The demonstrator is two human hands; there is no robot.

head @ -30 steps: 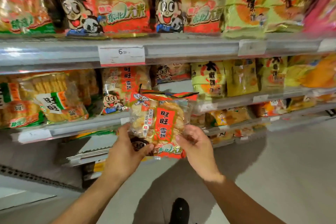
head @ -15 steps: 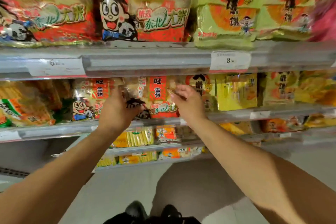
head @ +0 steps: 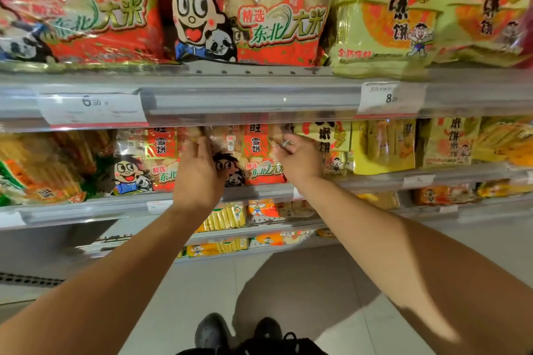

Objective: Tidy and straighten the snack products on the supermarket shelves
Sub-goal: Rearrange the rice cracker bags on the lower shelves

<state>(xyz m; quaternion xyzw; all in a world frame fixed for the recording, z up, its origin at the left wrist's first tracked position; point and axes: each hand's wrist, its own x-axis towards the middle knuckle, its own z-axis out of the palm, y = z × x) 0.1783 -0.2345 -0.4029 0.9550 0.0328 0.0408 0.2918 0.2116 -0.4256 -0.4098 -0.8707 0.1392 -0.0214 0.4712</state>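
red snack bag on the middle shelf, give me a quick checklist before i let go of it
1. Both hands on the bag: ok. The left hand holds the left edge of the red snack bag, and the right hand pinches its upper right corner.
2. Bag upright, front facing out: ok, label reads straight.
3. Bottom seated on the middle shelf: cannot tell, the hands cover the lower corners.
4. In line with the matching red bag to its left: ok, roughly level.
5. Clear of the yellow bag on its right: cannot tell, the right hand hides that edge.
6. Top clear of the upper shelf rail: cannot tell, the rail hides it.
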